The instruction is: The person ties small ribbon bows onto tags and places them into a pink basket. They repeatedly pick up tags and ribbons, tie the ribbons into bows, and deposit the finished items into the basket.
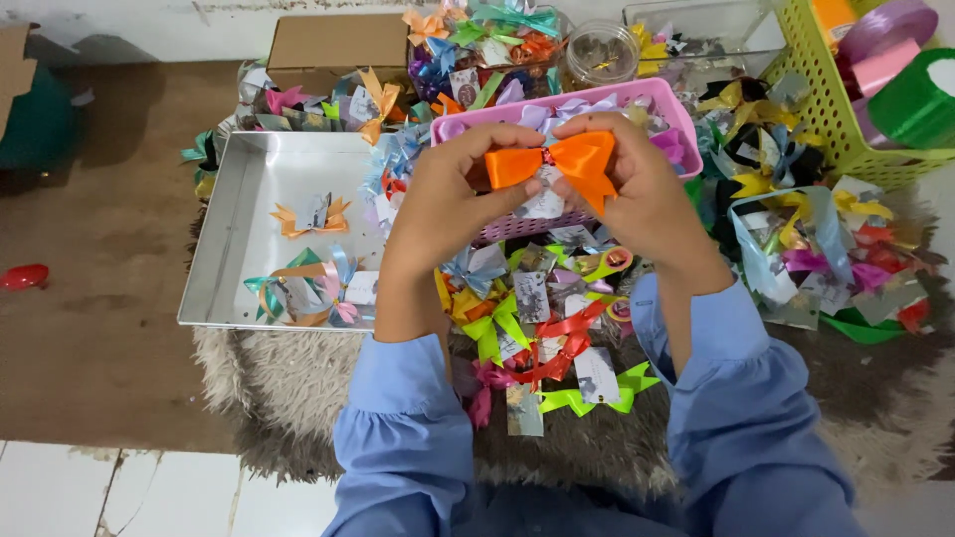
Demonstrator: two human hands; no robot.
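Both my hands hold an orange ribbon bow (pixel 557 164) with a small silvery card hanging under it, raised over the pink basket (pixel 676 109). My left hand (pixel 453 194) pinches the bow's left loop. My right hand (pixel 637 189) grips its right loop and the knot at the middle. Under my wrists lies a heap of finished ribbon bows (pixel 537 338) in red, lime green, yellow and blue, each with a small card, on a grey shaggy rug (pixel 288 388).
A silver metal tray (pixel 239 189) at the left holds a few bows. A cardboard box (pixel 333 45), a glass jar (pixel 600 52) and a clear box sit at the back. A lime green basket (pixel 846 119) with ribbon rolls (pixel 920 94) stands at the right.
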